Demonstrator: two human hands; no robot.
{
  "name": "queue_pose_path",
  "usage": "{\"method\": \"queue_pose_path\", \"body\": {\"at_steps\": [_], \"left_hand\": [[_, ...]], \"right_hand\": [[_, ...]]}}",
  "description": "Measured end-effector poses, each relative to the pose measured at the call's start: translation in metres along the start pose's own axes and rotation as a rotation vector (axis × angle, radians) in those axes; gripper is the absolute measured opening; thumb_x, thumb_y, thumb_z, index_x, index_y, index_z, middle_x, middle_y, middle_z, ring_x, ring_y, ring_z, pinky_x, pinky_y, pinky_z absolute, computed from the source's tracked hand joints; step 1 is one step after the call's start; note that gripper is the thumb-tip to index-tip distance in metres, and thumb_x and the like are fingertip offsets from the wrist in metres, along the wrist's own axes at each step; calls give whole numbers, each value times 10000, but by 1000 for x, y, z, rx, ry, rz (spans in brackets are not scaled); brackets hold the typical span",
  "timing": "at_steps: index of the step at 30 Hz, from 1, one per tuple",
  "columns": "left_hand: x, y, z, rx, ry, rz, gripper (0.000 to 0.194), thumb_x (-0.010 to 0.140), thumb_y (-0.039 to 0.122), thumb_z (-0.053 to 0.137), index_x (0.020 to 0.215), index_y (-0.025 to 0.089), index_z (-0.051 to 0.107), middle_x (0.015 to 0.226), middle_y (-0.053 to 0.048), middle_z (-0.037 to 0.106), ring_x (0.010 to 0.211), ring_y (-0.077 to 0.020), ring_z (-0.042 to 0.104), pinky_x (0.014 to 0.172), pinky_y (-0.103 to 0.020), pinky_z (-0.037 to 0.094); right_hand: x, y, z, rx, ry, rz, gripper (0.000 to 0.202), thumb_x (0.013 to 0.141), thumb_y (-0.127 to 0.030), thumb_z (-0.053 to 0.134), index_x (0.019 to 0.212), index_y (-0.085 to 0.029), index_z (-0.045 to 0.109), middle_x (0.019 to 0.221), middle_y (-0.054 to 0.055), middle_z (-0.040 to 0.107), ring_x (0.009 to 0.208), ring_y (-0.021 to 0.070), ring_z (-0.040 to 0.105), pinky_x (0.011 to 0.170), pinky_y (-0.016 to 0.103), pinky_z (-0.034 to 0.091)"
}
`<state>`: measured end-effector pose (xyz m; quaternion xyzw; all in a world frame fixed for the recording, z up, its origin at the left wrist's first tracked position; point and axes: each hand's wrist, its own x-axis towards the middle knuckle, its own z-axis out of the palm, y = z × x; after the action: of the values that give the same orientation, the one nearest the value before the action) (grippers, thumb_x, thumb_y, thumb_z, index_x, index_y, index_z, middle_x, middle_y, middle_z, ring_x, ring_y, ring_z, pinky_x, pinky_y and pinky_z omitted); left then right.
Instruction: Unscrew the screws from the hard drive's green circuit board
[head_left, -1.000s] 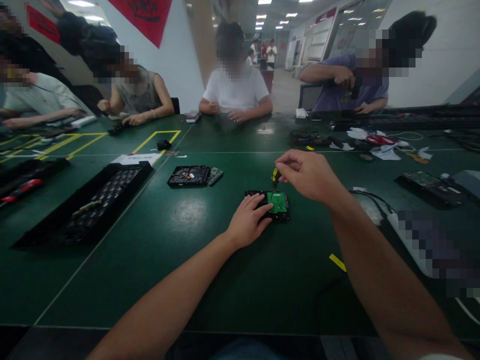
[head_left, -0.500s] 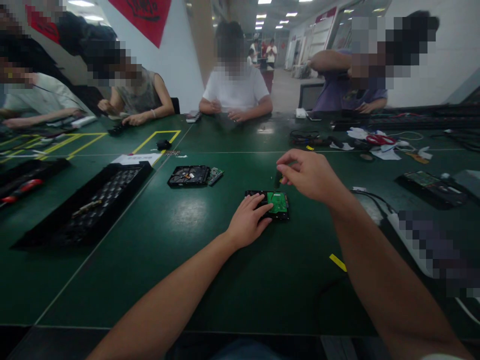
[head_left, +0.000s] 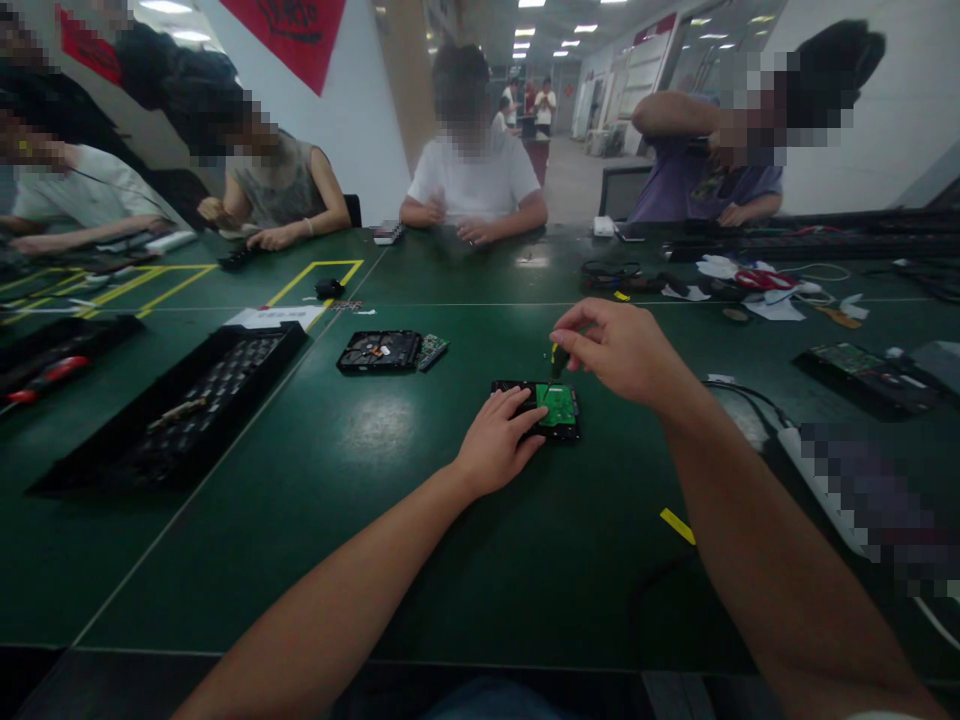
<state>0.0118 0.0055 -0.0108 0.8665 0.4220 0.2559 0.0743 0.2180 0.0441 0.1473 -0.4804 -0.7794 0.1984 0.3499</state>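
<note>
A hard drive (head_left: pixel 561 406) lies on the table with its green circuit board facing up. My left hand (head_left: pixel 495 440) rests on the drive's left part, fingers spread and the thumb by its front edge. In the fingers of my right hand (head_left: pixel 619 350) is a small screwdriver (head_left: pixel 556 362) with a black and yellow handle. It stands nearly upright, pointing down at the upper part of the board. I cannot tell whether its tip sits in a screw. To the left is a second hard drive (head_left: pixel 377 351) with a loose circuit board (head_left: pixel 433 351) beside it.
A long black tray (head_left: pixel 176 405) stands on the left. On the right are another drive-like device (head_left: pixel 862 378), a white power strip (head_left: pixel 829 495) and a yellow strip (head_left: pixel 678 526). Cables and paper scraps (head_left: pixel 776 303) lie farther back. Several people sit across the green table (head_left: pixel 375 560).
The screwdriver's handle has turned between my right fingers and now shows more yellow. My left hand has stayed in place on the hard drive.
</note>
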Motion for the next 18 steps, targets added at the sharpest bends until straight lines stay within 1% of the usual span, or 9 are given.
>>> {"method": "queue_pose_path", "body": {"at_steps": [2, 4, 8, 12, 14, 18], "left_hand": [[0, 0, 0, 4, -4, -1, 446, 1041, 377, 634, 1463, 234, 641, 1624, -145, 511, 1552, -334, 434, 1285, -613, 343], [0, 0, 0, 3, -5, 1, 445, 1039, 375, 636, 1460, 229, 644, 1621, -151, 513, 1550, -336, 436, 1281, -617, 347], [0, -1, 1, 1, 0, 6, 447, 1034, 371, 642, 1462, 242, 637, 1623, -144, 513, 1549, -334, 438, 1278, -627, 348], [-1, -2, 1, 0, 1, 6, 451, 1035, 375, 639, 1467, 247, 633, 1627, -136, 511, 1553, -331, 433, 1283, -621, 344], [-1, -2, 1, -2, 0, 4, 449, 1033, 374, 642, 1465, 251, 636, 1628, -133, 510, 1552, -333, 434, 1284, -620, 344], [0, -1, 0, 6, -8, 4, 444, 1038, 376, 635, 1458, 233, 644, 1631, -143, 504, 1556, -334, 427, 1288, -607, 341]], "right_hand": [[0, -1, -1, -11, -13, -1, 160, 946, -355, 698, 933, -197, 723, 796, 41, 785, 625, 178, 733, 653, 309, 540], [0, -3, -2, -15, -20, -12, 148, 947, -340, 691, 917, -201, 734, 783, 31, 781, 635, 178, 737, 656, 307, 533], [-1, -5, -4, -35, -28, -38, 115, 937, -292, 684, 917, -209, 760, 820, 22, 791, 648, 170, 732, 668, 304, 525], [0, 0, -2, -15, 1, -36, 132, 931, -259, 688, 1021, -206, 768, 922, 38, 808, 652, 167, 720, 709, 321, 538], [1, 3, -1, -32, 25, -36, 138, 937, -267, 684, 1029, -205, 765, 934, 49, 806, 689, 181, 719, 714, 326, 535], [2, 4, 2, -125, 33, -51, 153, 959, -324, 668, 962, -214, 775, 891, 55, 786, 751, 207, 707, 707, 331, 515]]}}
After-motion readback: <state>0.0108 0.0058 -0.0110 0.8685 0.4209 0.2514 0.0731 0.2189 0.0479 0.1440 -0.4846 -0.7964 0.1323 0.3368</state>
